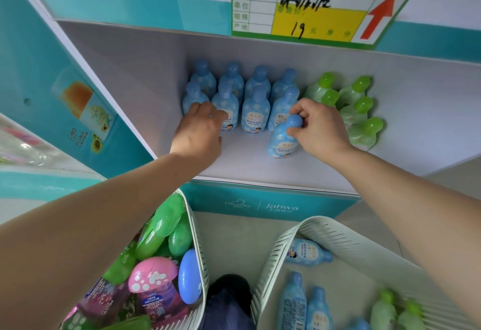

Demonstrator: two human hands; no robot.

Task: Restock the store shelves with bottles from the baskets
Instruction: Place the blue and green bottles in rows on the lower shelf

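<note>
**Bottle (282, 137) at the shelf, baskets far from empty**

From my feed I judge the restock partly done. Two rows of blue bottles (255, 105) stand at the back of the shelf (247, 168), with a cluster of green ones (356, 110) to their right. A lot remains: the left basket (199, 251) is heaped with green, pink and blue containers, and the right basket (270, 259) holds several blue and green bottles lying flat. The bottle is nearly upright, its base at the shelf floor, just in front of the blue rows at their right end. My right grip (316, 126) is clamped on its cap, fingers and thumb curled round from the right. My left grip (200, 129) reaches over the front-left blue bottle with fingers bent; I cannot tell whether it holds that one or only touches it
</note>
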